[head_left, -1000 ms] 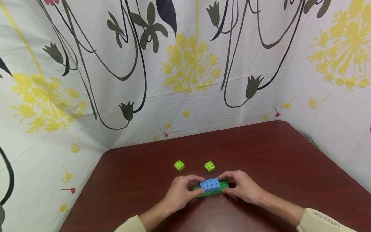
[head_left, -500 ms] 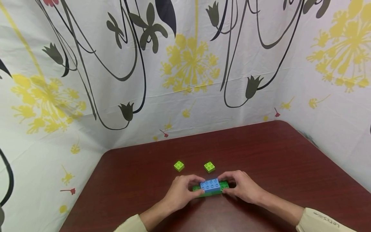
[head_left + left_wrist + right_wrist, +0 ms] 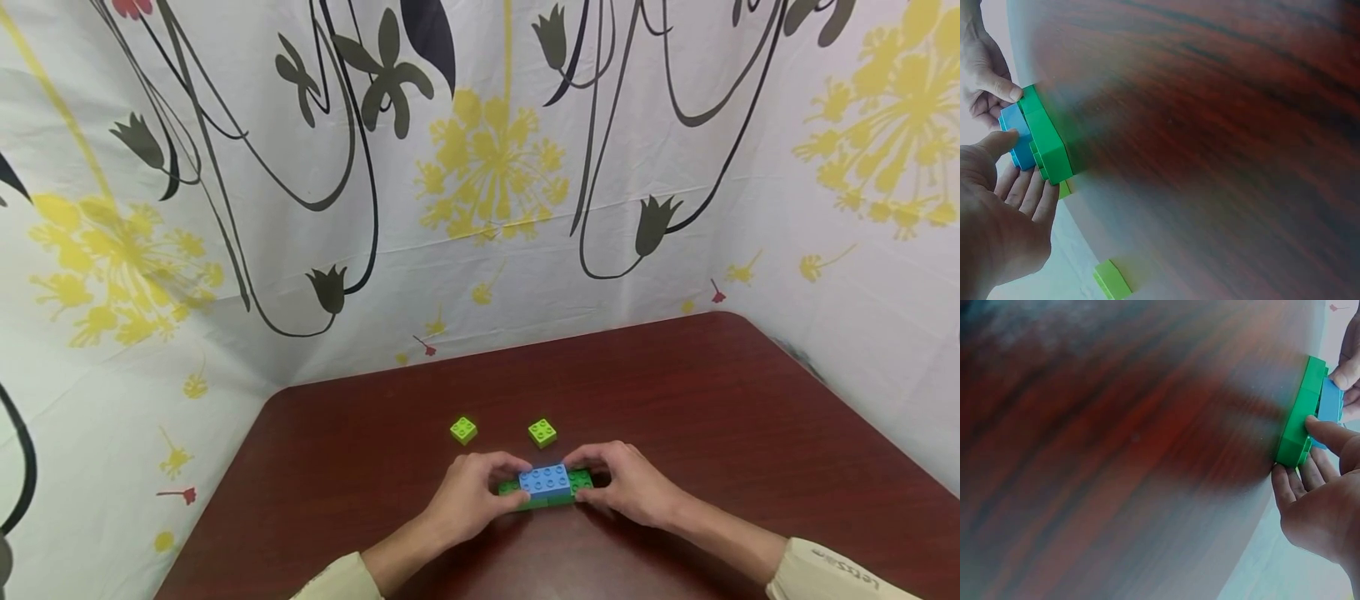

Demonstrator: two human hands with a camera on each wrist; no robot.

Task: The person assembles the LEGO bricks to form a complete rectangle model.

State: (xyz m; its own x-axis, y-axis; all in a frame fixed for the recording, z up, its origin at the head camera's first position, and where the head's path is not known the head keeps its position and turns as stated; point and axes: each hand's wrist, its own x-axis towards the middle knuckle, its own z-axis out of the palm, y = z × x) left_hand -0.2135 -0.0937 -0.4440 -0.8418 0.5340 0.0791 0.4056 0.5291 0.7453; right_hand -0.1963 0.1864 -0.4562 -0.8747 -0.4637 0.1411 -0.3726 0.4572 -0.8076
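Observation:
Two green toy building bricks lie end to end on the table, the left one (image 3: pixel 536 503) and the right one (image 3: pixel 581 480). Bridging their middle is a blue eight-stud brick (image 3: pixel 545 481), with a thin dark gap under part of it in the right wrist view. My left hand (image 3: pixel 468 500) pinches the blue brick, thumb on its near face and fingers on the far side. The right hand (image 3: pixel 633 487) grips the right green brick, its thumb (image 3: pixel 1317 425) on the near face. Fingers hide parts of both ends.
Two small lime-green four-stud bricks, one at left (image 3: pixel 463 430) and one at right (image 3: pixel 542 432), lie beyond the hands on the dark red-brown table (image 3: pixel 360 450). A white flower-patterned cloth (image 3: pixel 480 325) hangs behind the table and along its sides.
The blue brick has shifted very slightly to the right over the green bricks. Both hands keep nearly the same place and hold; the lime-green bricks have not moved.

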